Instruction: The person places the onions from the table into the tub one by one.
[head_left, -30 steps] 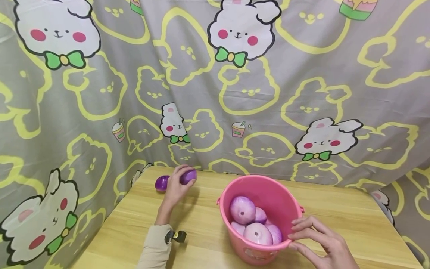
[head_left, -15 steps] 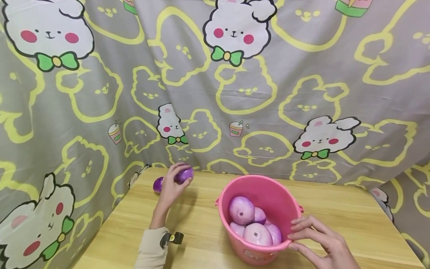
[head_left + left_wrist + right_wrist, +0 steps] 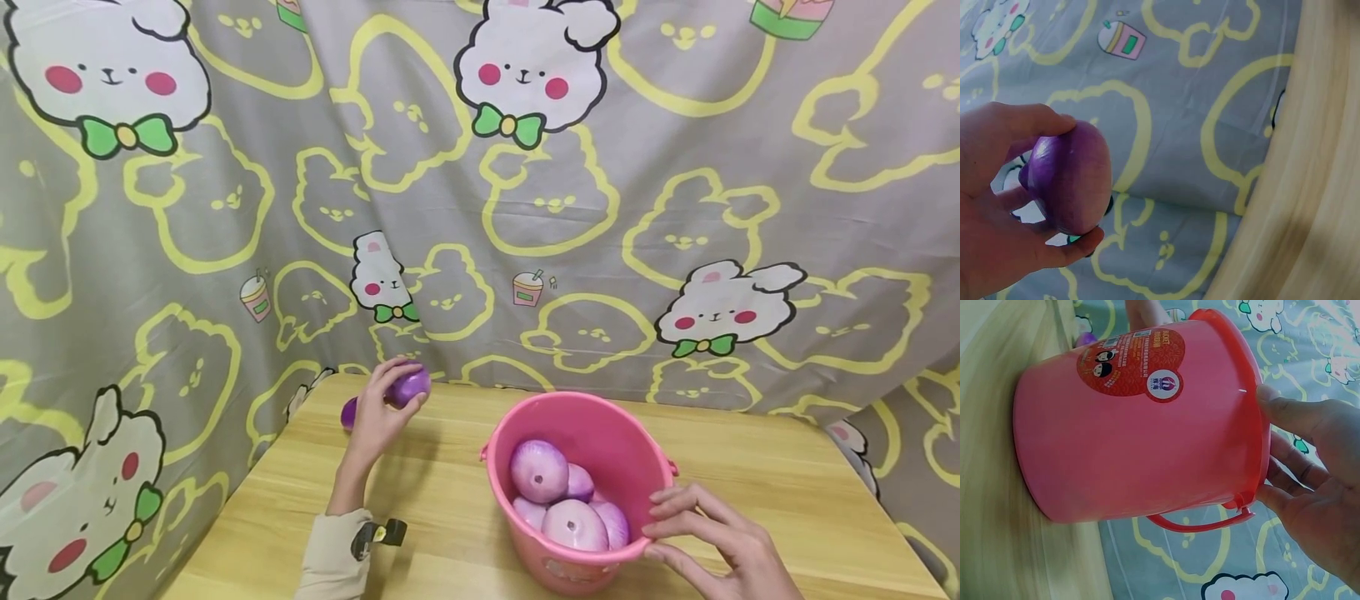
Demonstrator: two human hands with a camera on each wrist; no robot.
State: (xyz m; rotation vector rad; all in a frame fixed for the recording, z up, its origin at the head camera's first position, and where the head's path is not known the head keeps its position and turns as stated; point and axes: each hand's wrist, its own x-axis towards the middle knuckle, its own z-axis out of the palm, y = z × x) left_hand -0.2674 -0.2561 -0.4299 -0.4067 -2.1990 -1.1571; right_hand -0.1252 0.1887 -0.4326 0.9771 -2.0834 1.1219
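In the head view my left hand (image 3: pixel 378 417) grips a purple onion (image 3: pixel 411 386) at the far left of the table. The left wrist view shows thumb and fingers curled round this onion (image 3: pixel 1075 178), which has a pointed tip towards the palm. Partly hidden behind the hand is a second, darker purple onion (image 3: pixel 348 414). A pink bucket (image 3: pixel 536 558) stands upright, with several purple onions (image 3: pixel 538 472) inside. My right hand (image 3: pixel 723 542) pinches the bucket's near right rim between thumb and fingers; the right wrist view shows this hand (image 3: pixel 1325 462) on the rim too.
A wooden table (image 3: pixel 442 517) carries everything. Behind and to the left hangs a grey curtain (image 3: pixel 450 208) with rabbit prints, close to the table's far edge. The bucket's handle (image 3: pixel 1204 523) hangs down along its side. A small black device (image 3: pixel 378 533) sits on the left wrist.
My left hand has raised its onion slightly and now covers more of the second onion. The head view has shifted a little. My right hand stays on the bucket's rim.
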